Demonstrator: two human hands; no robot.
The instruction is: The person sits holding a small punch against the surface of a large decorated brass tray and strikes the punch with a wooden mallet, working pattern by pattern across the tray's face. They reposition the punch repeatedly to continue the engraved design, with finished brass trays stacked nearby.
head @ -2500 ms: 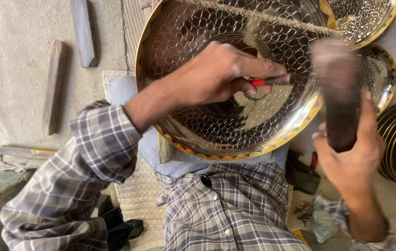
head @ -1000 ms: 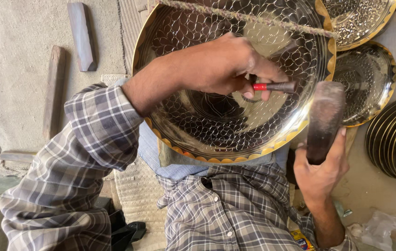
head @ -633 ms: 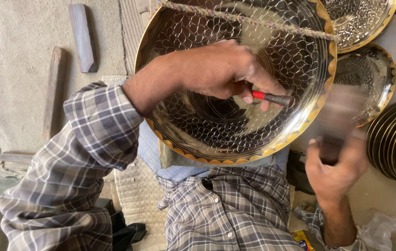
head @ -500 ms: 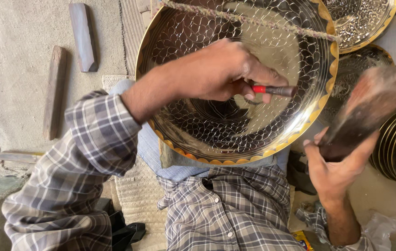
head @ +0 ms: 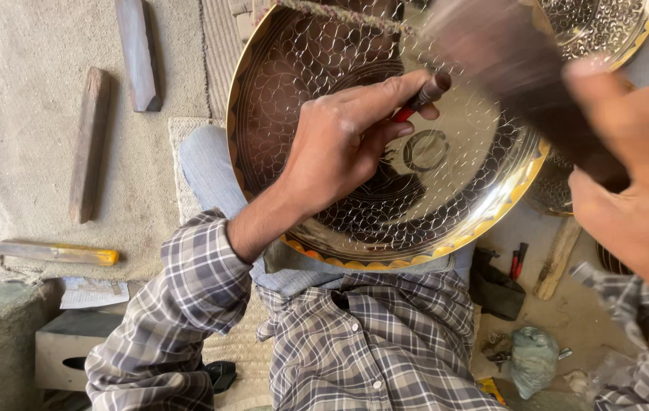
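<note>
Mallet (head: 515, 76) has swung up over the brass tray (head: 324, 205); right hand (head: 636, 190) grips it tight, left hand (head: 339, 144) pinches the chisel (head: 422, 97).

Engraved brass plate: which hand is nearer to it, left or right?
Left. The left hand lies over the plate, holding a red-handled chisel against it. The right hand is raised off the plate's right rim, gripping a blurred mallet.
</note>
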